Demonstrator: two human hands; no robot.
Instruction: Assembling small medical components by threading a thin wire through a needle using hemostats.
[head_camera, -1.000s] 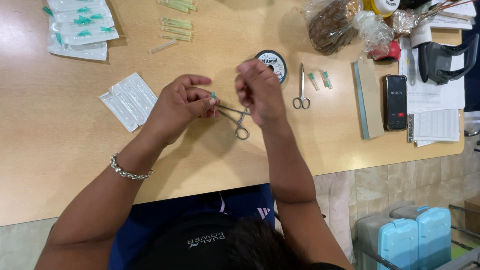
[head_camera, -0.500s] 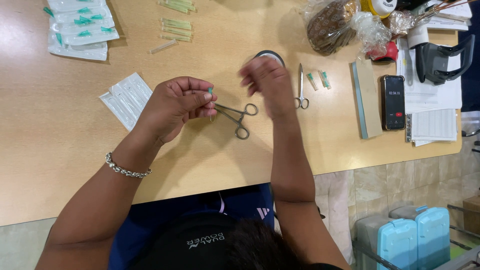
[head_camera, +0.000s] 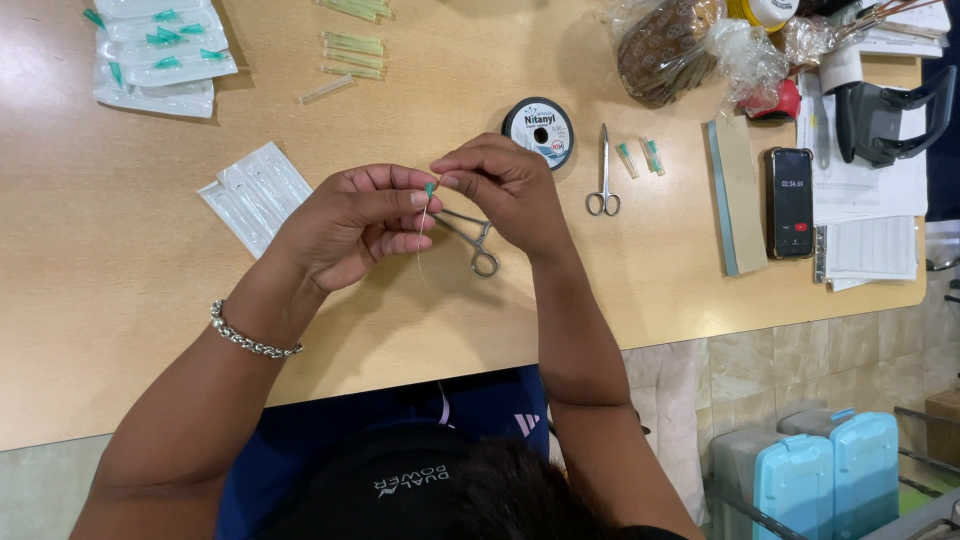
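My left hand (head_camera: 350, 225) pinches a thin needle with a green hub (head_camera: 428, 200) between thumb and forefinger, and the shaft hangs down from its fingertips. My right hand (head_camera: 505, 190) meets it from the right, its fingertips closed on the green hub. Steel forceps (head_camera: 478, 245) lie on the wooden table (head_camera: 120, 300) just under both hands, with the ring handles toward me. I cannot tell if either hand touches them.
Behind the hands are a round spool of line (head_camera: 538, 127), small scissors (head_camera: 603, 180) and two green-capped pieces (head_camera: 640, 158). Flat white packets (head_camera: 255, 195) lie at the left and bagged green-tipped items (head_camera: 160, 50) at the far left. A long block (head_camera: 738, 190), a phone (head_camera: 790, 203) and a black hole punch (head_camera: 885, 110) are at the right.
Half a second ago my right hand was lifted up and away to the right. It has come back down to the needle in my left hand.
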